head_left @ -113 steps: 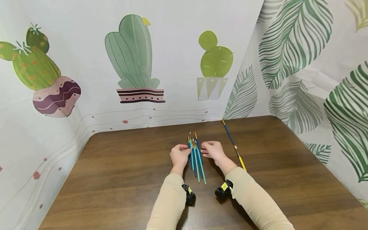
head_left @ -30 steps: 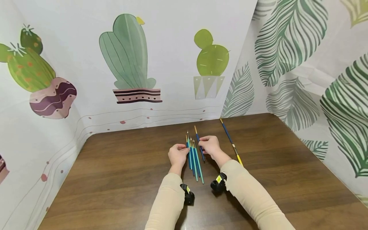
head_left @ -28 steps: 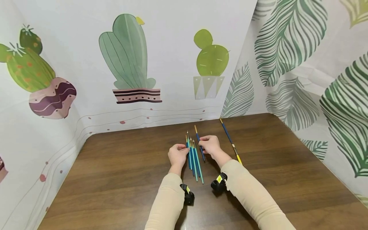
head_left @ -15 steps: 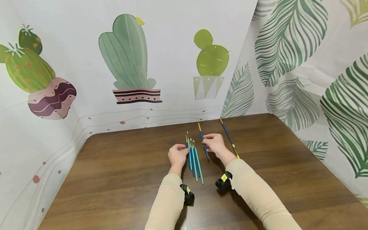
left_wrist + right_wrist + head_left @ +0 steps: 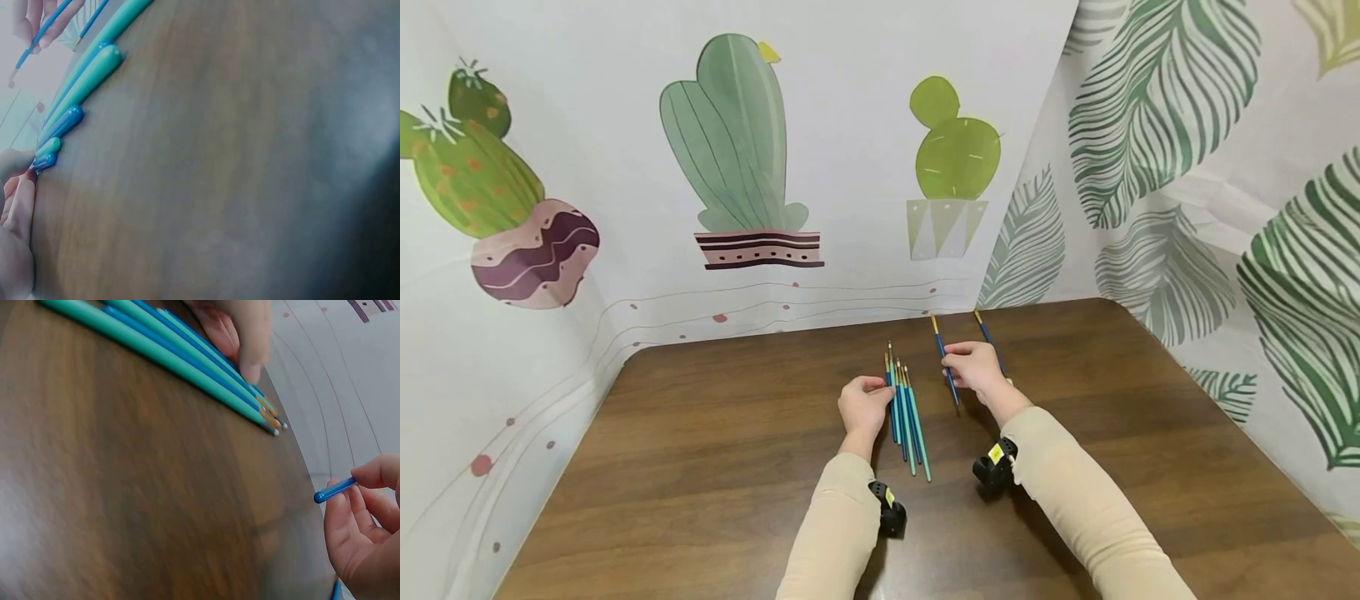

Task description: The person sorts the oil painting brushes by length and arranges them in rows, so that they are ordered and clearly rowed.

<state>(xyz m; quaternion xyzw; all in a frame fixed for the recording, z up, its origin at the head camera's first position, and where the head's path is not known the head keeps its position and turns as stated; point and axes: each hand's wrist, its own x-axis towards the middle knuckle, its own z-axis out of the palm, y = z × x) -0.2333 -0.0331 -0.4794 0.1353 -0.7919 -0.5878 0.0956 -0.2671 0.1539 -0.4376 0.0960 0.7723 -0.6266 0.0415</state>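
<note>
In the head view several blue and teal paintbrushes [image 5: 915, 437] lie side by side on the brown table. My left hand [image 5: 861, 406] is at their left edge, its thumb and index finger pinching the outermost blue paintbrush [image 5: 45, 162]. To the right, my right hand [image 5: 976, 368] pinches a single blue paintbrush [image 5: 940, 338] between thumb and fingers, bristles toward the wall. Its rounded blue end [image 5: 334, 489] sticks out of the fingers in the right wrist view, apart from the group.
Beyond the right hand lies another blue paintbrush [image 5: 987, 330], partly covered by that hand. The pale tip of a further brush [image 5: 1009, 382] shows by the right wrist; the forearm hides the rest. A patterned wall [image 5: 857, 167] borders the wooden table [image 5: 715, 467].
My right hand has taken one blue paintbrush from the right side of the group and carried it right and toward the wall. My left hand has stayed at the group.
</note>
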